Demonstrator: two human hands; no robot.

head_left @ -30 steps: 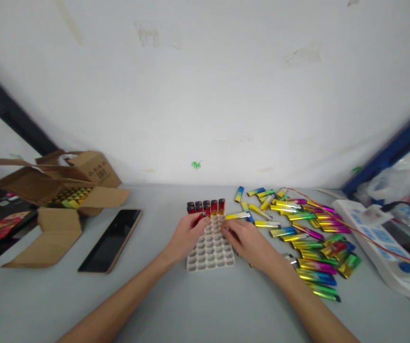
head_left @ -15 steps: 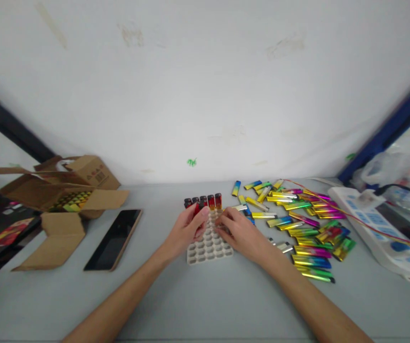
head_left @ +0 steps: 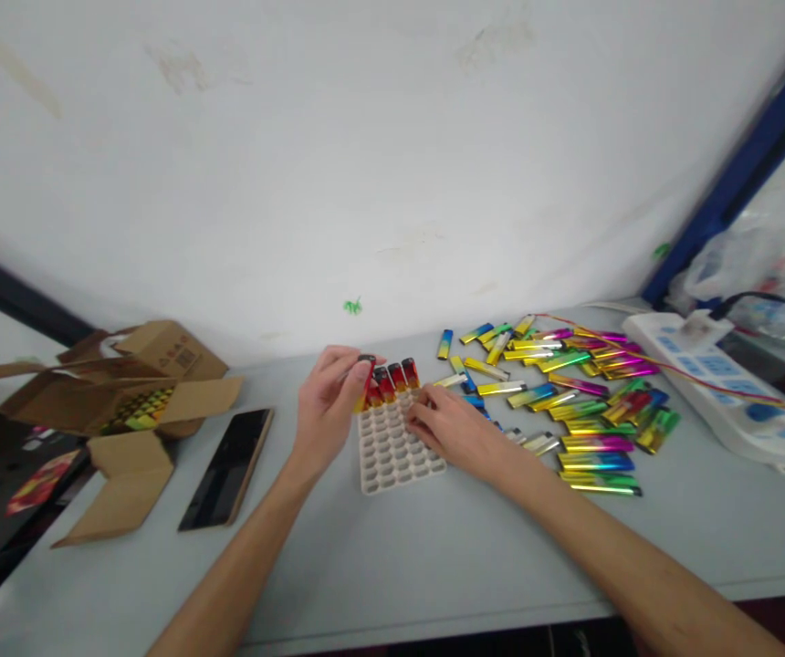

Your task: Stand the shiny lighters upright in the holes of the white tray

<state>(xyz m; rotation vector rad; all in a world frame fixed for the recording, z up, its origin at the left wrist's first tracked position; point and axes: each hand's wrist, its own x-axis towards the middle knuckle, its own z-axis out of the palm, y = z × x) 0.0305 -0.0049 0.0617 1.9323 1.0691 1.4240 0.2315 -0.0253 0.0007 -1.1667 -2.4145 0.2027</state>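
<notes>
A pale grid tray with many round holes lies on the table in front of me. Several red and yellow lighters with black tops stand in a row at its far edge. My left hand is closed round a red lighter at the tray's far left corner. My right hand rests over the tray's right side, fingers bent together; whatever is under its fingertips is hidden. Just right of that hand lie many loose shiny lighters in yellow, green, blue and magenta.
A dark phone lies left of the tray. Farther left stands an open cardboard box with more lighters inside. A white power strip with a black plug and a red-yellow wire lies at the right. A white wall rises behind the table.
The view has tilted and shifted a little. My left hand has moved up and left from the tray's middle with a red lighter. My right hand has stayed over the tray's right side.
</notes>
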